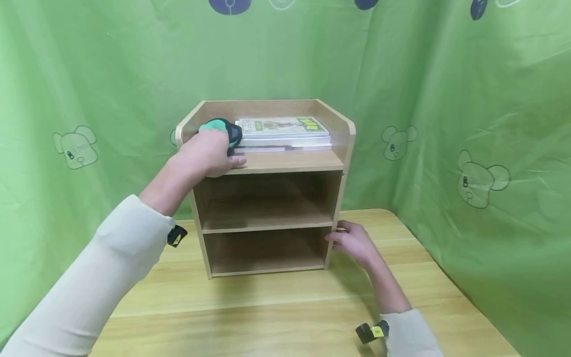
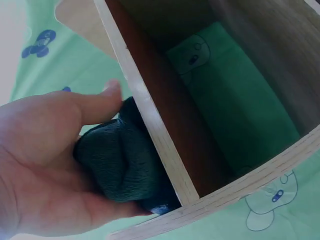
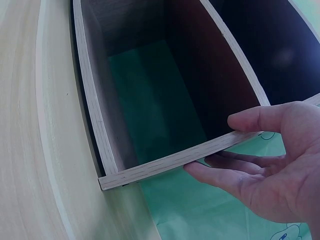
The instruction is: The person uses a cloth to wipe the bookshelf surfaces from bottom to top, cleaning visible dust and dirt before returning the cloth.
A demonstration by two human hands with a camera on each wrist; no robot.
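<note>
A small wooden shelf unit [image 1: 272, 227] with open compartments stands upright on the table. On the left of its top board, my left hand [image 1: 202, 151] holds a soft green-and-black fabric bundle [image 1: 232, 135]; its exact kind is unclear. In the left wrist view the bundle [image 2: 117, 160] sits between thumb and fingers, against the top board. At the lower right, my right hand [image 1: 354, 243] grips the unit's side panel [image 3: 175, 159], thumb towards the inside and fingers along the outside. A stack of books [image 1: 283, 133] lies flat on the top board, right beside the bundle.
The light wood table [image 1: 285, 317] extends in front of and around the unit. Green curtains [image 1: 285, 54] with koala prints hang behind it and at both sides. Raised side walls and a back panel [image 1: 263, 107] border the top board.
</note>
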